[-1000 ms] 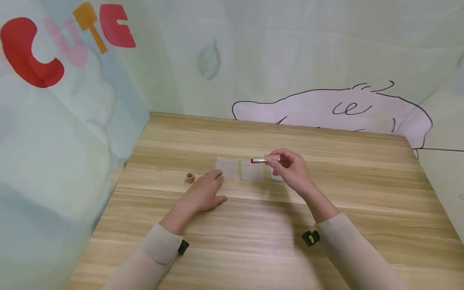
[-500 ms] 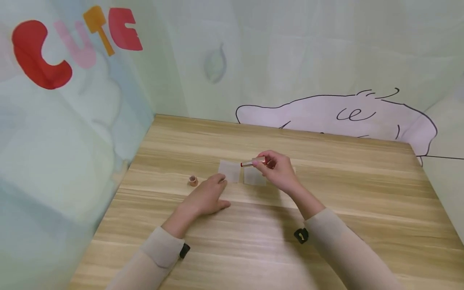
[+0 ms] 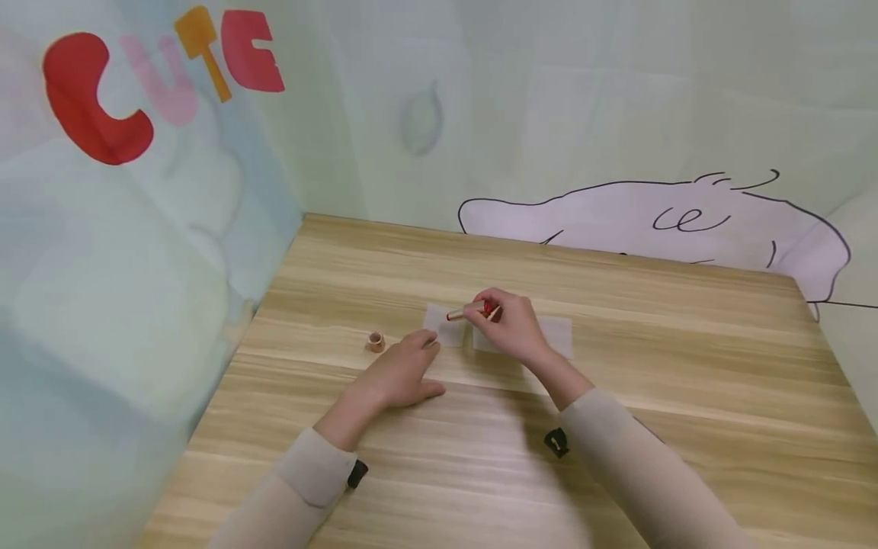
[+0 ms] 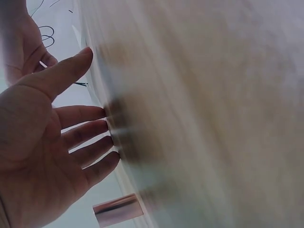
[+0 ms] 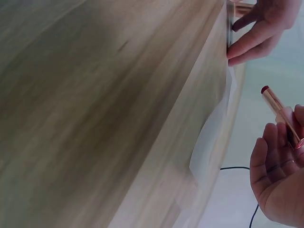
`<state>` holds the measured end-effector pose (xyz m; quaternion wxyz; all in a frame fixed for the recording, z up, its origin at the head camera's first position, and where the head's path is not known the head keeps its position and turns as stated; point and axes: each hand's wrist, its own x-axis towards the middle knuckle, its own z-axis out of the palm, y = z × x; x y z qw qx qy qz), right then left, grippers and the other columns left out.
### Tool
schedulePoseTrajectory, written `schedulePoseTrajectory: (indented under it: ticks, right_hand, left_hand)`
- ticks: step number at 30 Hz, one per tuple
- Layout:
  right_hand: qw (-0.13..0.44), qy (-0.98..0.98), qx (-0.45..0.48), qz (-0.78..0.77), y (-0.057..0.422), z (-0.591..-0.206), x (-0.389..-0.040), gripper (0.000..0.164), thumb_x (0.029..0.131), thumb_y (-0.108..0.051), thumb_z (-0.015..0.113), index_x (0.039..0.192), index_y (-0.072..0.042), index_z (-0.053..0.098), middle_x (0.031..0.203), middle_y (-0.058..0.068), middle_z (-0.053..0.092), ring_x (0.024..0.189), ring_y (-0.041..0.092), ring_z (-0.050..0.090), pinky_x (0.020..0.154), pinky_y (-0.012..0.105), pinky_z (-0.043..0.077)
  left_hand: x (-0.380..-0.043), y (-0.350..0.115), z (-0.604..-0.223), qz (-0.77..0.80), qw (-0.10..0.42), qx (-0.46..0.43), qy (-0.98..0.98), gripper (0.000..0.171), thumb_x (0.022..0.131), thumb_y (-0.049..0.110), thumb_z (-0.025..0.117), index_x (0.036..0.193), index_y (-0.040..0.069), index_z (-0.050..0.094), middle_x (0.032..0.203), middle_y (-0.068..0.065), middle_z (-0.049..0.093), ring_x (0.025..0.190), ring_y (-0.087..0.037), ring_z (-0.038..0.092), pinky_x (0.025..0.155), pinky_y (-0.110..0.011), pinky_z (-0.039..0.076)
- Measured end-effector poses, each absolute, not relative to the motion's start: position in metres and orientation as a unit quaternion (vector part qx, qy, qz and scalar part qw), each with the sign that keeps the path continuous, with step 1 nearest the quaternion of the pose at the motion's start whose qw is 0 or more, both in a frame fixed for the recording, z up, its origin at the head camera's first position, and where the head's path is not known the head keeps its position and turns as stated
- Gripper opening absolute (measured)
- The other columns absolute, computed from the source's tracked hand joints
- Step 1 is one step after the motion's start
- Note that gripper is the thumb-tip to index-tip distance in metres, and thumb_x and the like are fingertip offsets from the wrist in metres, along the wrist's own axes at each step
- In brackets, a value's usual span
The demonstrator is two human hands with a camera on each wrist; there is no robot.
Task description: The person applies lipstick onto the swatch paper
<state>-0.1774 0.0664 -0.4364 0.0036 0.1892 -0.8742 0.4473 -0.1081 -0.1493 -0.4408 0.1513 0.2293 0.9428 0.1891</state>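
Observation:
My right hand (image 3: 514,328) pinches a lipstick (image 3: 468,311) between thumb and fingers, its red tip pointing left above the leftmost paper square (image 3: 449,335). In the right wrist view the lipstick (image 5: 276,105) is clearly apart from the tabletop. My left hand (image 3: 405,372) lies with extended fingers at the lower left edge of that square; in the left wrist view its fingertips (image 4: 114,141) touch the surface. Left of this hand stands the copper-coloured lipstick cap (image 3: 375,342), its opening upward. My right hand partly covers the pale paper (image 3: 559,337) on the right.
The wood-grain table (image 3: 425,488) extends around both arms. A fabric backdrop (image 3: 384,99) with coloured letters and a cartoon drawing rises behind and to the left. Black wrist devices (image 3: 557,442) sit at both cuffs.
My right hand has moved left with the lipstick, from over the middle paper to over the leftmost one, uncovering the right paper. My left hand stays at the left square; the head view shifts slightly.

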Motion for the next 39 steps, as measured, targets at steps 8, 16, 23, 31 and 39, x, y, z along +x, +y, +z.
schedulePoseTrajectory:
  ticks: [8, 16, 23, 31, 39]
  right_hand:
    - [0.030, -0.900, 0.216, 0.378, 0.056, -0.442, -0.183, 0.024, 0.090, -0.026, 0.079, 0.097, -0.004, 0.072, 0.078, 0.002, 0.069, 0.059, 0.012, 0.059, 0.053, 0.026, 0.049]
    - [0.030, -0.922, 0.208, 0.326, 0.050, -0.443, -0.185, 0.029, 0.088, -0.033, 0.080, 0.098, -0.007, 0.073, 0.078, 0.001, 0.069, 0.064, 0.016, 0.058, 0.058, 0.033, 0.049]
    - [0.028, -0.932, 0.211, 0.293, 0.046, -0.442, -0.188, 0.027, 0.090, -0.030, 0.079, 0.100, -0.005, 0.072, 0.080, 0.001, 0.068, 0.070, 0.019, 0.061, 0.063, 0.037, 0.051]
    - [0.035, -0.938, 0.244, 0.244, 0.047, -0.441, -0.188, 0.022, 0.090, -0.029, 0.078, 0.092, -0.009, 0.070, 0.073, -0.002, 0.063, 0.065, 0.017, 0.058, 0.056, 0.035, 0.048]
    - [0.004, -0.936, 0.294, 0.195, 0.047, -0.432, -0.181, 0.025, 0.090, -0.034, 0.079, 0.094, -0.010, 0.073, 0.069, -0.003, 0.059, 0.061, 0.014, 0.053, 0.053, 0.033, 0.046]
  left_hand:
    - [-0.108, -0.150, -0.438, 0.187, 0.163, 0.226, 0.942, 0.074, 0.091, 0.035, 0.076, 0.144, -0.010, 0.048, 0.156, -0.025, 0.037, 0.144, -0.038, 0.037, 0.118, -0.047, 0.033]
    - [-0.110, -0.147, -0.435, 0.175, 0.173, 0.230, 0.942, 0.073, 0.092, 0.036, 0.076, 0.144, -0.009, 0.049, 0.156, -0.023, 0.037, 0.145, -0.036, 0.035, 0.118, -0.044, 0.033]
    - [-0.109, -0.147, -0.437, 0.183, 0.169, 0.230, 0.941, 0.074, 0.091, 0.034, 0.077, 0.142, -0.011, 0.049, 0.155, -0.025, 0.038, 0.144, -0.037, 0.036, 0.118, -0.044, 0.033]
    - [-0.108, -0.148, -0.438, 0.182, 0.169, 0.227, 0.942, 0.074, 0.092, 0.035, 0.076, 0.142, -0.011, 0.049, 0.156, -0.024, 0.037, 0.145, -0.036, 0.035, 0.119, -0.044, 0.032]
    - [-0.108, -0.148, -0.437, 0.180, 0.175, 0.224, 0.942, 0.074, 0.092, 0.036, 0.075, 0.144, -0.009, 0.048, 0.157, -0.023, 0.035, 0.146, -0.036, 0.034, 0.119, -0.044, 0.031]
